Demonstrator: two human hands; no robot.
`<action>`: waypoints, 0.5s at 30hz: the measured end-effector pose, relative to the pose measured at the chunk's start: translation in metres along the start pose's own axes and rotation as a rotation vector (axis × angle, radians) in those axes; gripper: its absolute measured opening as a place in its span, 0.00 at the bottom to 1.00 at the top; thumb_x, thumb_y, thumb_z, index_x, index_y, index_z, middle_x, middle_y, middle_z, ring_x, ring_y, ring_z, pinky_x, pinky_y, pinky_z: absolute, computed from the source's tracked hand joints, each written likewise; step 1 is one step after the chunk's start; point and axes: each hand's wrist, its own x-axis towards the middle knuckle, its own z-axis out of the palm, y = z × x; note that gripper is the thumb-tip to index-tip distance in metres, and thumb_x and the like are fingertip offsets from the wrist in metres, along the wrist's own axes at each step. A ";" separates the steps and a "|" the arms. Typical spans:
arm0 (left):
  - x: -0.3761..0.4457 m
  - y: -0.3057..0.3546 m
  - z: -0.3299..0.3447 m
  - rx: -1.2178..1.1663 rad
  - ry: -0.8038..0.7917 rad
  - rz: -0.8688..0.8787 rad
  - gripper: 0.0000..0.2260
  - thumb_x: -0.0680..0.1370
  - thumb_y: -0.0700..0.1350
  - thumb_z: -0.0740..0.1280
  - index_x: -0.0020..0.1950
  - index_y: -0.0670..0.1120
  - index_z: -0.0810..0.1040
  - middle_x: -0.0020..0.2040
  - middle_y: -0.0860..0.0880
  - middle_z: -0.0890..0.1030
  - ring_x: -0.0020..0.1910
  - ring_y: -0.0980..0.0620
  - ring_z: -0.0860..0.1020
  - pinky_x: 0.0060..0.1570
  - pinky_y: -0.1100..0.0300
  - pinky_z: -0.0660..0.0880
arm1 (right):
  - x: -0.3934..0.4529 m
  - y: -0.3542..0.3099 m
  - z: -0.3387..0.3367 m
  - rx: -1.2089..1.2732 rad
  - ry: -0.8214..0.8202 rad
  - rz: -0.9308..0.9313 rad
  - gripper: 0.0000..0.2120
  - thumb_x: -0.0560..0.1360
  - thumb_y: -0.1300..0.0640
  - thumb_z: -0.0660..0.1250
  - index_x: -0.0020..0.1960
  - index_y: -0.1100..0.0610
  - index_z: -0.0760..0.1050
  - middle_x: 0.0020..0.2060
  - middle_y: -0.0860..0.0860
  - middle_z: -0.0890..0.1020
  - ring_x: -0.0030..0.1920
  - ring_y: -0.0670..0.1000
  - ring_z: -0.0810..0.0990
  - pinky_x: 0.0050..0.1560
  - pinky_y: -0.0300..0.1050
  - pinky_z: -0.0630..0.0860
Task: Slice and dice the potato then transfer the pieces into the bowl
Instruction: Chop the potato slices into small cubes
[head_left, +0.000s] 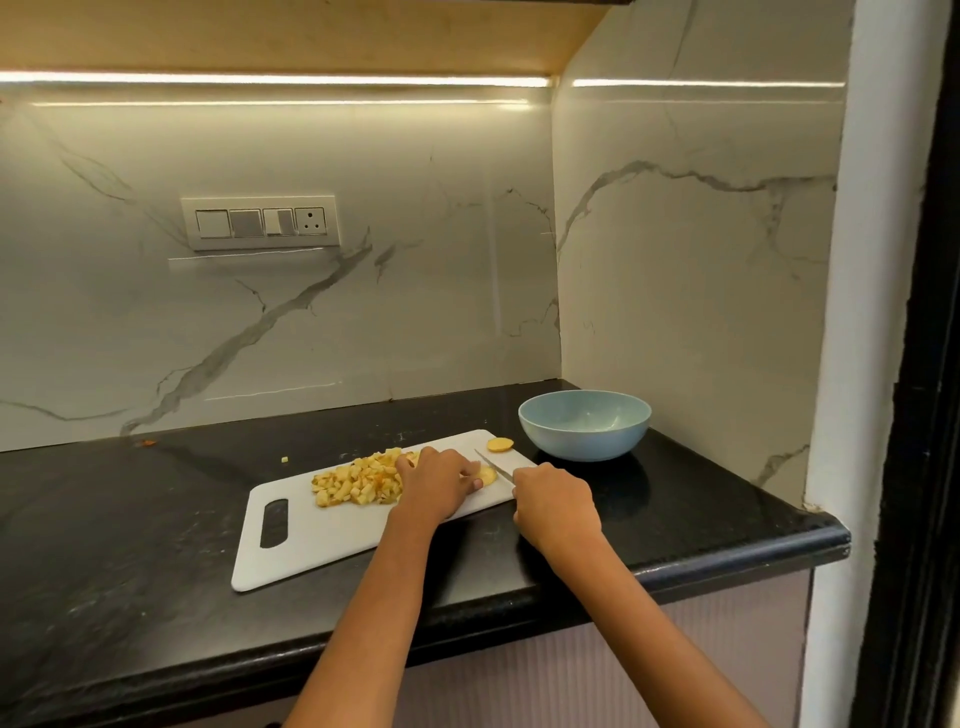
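Left hand: the left hand (435, 480) is resting on the cutting board (322, 535), fingers curled down onto a potato slice (487, 474) and pinning it against the board surface.
Right hand: the right hand (555, 501) is gripping the knife (494, 467); the handle is hidden inside the closed fist and only the blade is showing.
Knife: the blade is pointing away from the person and to the left, lying across the right edge of the held slice, just beside the left fingertips.
Potato slice: it is lying flat near the right end of the board, partly covered by the left fingers.
Second slice: a separate round potato piece (500, 444) is sitting at the far right corner of the board, apart from the blade and close to the bowl.
Diced potato: a pile of diced pieces (356, 484) is lying in the middle of the board, touching the left hand on its left side.
Stray piece: one small cube (284, 459) is lying on the countertop (130, 519) beyond the board's far edge.
Bowl: the light blue bowl (584, 425) is standing on the countertop just right of the board, in the corner by the marble wall; no potato is visible inside it.
Cutting board: white, lying at an angle, with its handle slot toward the left.
Wall: a switch panel (260, 222) is sitting on the marble backsplash, under a strip light.
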 end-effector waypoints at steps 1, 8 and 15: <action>0.001 0.000 0.001 -0.013 0.011 0.002 0.12 0.80 0.51 0.60 0.61 0.54 0.78 0.65 0.51 0.75 0.67 0.48 0.65 0.68 0.43 0.54 | 0.000 0.000 -0.001 0.005 -0.001 0.004 0.13 0.80 0.56 0.59 0.63 0.57 0.71 0.55 0.55 0.77 0.51 0.52 0.78 0.45 0.42 0.71; 0.003 -0.005 0.005 -0.077 0.109 0.015 0.13 0.78 0.52 0.64 0.61 0.55 0.78 0.64 0.53 0.76 0.67 0.49 0.66 0.65 0.47 0.57 | 0.002 0.004 -0.002 0.097 -0.020 0.043 0.11 0.80 0.54 0.58 0.60 0.57 0.72 0.51 0.54 0.77 0.47 0.51 0.77 0.40 0.41 0.68; 0.003 -0.008 0.005 -0.161 0.122 0.000 0.12 0.76 0.53 0.66 0.58 0.55 0.80 0.63 0.55 0.77 0.67 0.51 0.67 0.69 0.45 0.55 | -0.005 0.002 -0.003 0.156 -0.033 0.045 0.11 0.80 0.55 0.58 0.60 0.57 0.72 0.52 0.54 0.77 0.43 0.49 0.74 0.41 0.40 0.68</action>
